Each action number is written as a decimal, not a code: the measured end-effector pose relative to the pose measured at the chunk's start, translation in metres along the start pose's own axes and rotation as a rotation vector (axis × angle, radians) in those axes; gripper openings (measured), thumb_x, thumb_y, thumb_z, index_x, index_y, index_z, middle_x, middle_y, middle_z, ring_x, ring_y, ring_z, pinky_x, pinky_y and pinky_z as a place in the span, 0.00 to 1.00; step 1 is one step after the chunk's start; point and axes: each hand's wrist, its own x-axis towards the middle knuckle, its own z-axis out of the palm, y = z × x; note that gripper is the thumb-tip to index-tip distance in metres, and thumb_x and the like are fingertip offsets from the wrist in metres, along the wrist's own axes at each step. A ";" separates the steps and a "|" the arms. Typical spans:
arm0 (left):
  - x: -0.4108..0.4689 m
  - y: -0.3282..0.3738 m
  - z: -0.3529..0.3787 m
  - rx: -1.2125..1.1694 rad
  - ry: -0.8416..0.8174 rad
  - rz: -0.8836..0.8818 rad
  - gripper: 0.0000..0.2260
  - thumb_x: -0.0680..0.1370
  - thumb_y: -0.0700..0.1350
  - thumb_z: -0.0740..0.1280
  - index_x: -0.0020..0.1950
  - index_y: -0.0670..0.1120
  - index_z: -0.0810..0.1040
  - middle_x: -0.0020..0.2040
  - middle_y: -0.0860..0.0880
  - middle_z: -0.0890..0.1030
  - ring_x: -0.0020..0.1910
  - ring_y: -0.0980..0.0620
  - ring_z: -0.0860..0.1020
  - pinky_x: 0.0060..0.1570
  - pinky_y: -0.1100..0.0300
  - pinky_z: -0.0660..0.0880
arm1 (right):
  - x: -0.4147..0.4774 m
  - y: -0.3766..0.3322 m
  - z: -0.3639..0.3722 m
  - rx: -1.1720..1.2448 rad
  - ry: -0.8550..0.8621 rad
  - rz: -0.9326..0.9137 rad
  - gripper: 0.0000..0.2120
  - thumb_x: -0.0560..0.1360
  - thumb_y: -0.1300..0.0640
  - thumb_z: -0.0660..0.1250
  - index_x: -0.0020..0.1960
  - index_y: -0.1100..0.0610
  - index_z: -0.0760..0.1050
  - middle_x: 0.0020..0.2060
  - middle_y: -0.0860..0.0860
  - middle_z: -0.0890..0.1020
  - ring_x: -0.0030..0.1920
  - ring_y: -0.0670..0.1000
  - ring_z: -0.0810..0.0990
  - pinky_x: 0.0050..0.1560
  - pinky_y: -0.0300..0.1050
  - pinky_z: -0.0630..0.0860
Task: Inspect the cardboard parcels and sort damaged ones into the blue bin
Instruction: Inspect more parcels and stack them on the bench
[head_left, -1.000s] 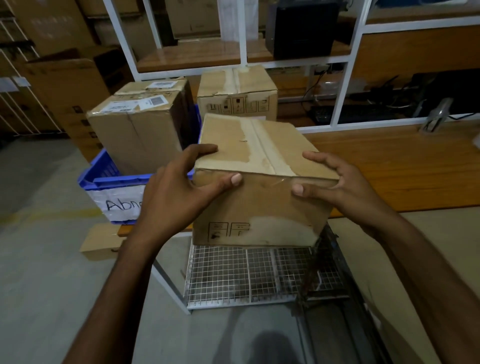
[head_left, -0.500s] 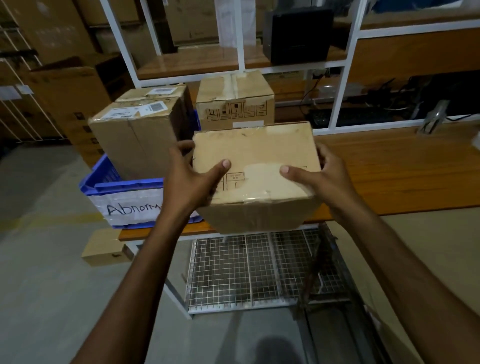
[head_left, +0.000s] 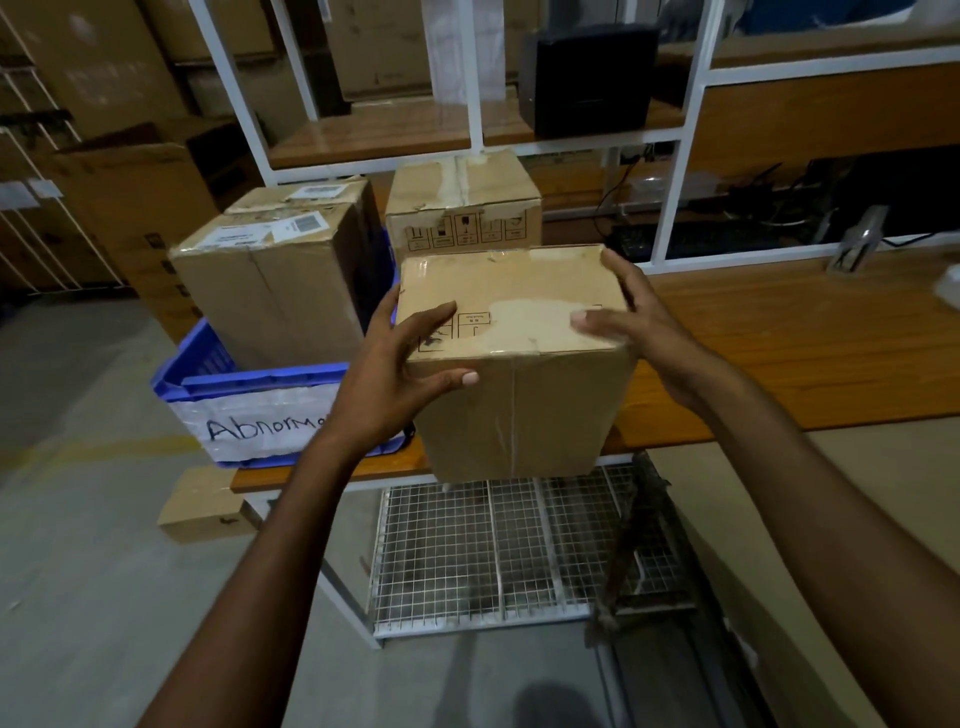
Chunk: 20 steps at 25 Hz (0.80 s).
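Wooden bench (head_left: 779, 353) carries the blue bin (head_left: 249, 383) at left; left hand (head_left: 387, 395) and right hand (head_left: 649, 332) clasp the parcel (head_left: 519, 415). Best to rotate slowly, checking every face.

A cardboard box (head_left: 511, 364) is held in the air over the front edge of the wooden desk (head_left: 805, 338). The left hand (head_left: 389, 384) grips its near left corner, thumb on the front face. The right hand (head_left: 644, 322) grips its right side, thumb on top. The top face shows printed handling symbols and a pale scuffed patch. Just to the left, a blue bin (head_left: 249, 384) with a handwritten label (head_left: 260, 426) holds two taller boxes (head_left: 270, 296). A taped box (head_left: 462, 202) stands on the desk behind. Below are a wire shelf (head_left: 493, 551) and a small box (head_left: 205, 504) on the floor (head_left: 78, 571).
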 end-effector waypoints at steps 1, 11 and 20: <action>0.001 0.002 -0.001 0.051 0.008 -0.012 0.38 0.72 0.72 0.70 0.78 0.57 0.72 0.86 0.51 0.53 0.79 0.54 0.61 0.74 0.43 0.72 | 0.007 0.001 -0.004 0.012 0.012 0.006 0.43 0.77 0.50 0.75 0.83 0.41 0.54 0.71 0.42 0.69 0.70 0.47 0.72 0.59 0.44 0.75; 0.015 0.003 0.034 0.388 0.333 0.084 0.20 0.81 0.58 0.70 0.70 0.48 0.79 0.72 0.49 0.78 0.78 0.40 0.67 0.69 0.37 0.71 | 0.054 0.016 0.006 0.206 0.121 -0.047 0.33 0.71 0.52 0.64 0.75 0.57 0.62 0.61 0.49 0.72 0.58 0.51 0.75 0.49 0.41 0.77; 0.015 0.010 0.073 0.262 0.473 -0.009 0.31 0.80 0.63 0.69 0.79 0.51 0.68 0.82 0.44 0.61 0.83 0.41 0.58 0.78 0.35 0.58 | 0.040 0.022 0.025 0.042 0.394 0.057 0.38 0.70 0.29 0.59 0.75 0.47 0.70 0.69 0.53 0.71 0.70 0.56 0.66 0.69 0.59 0.66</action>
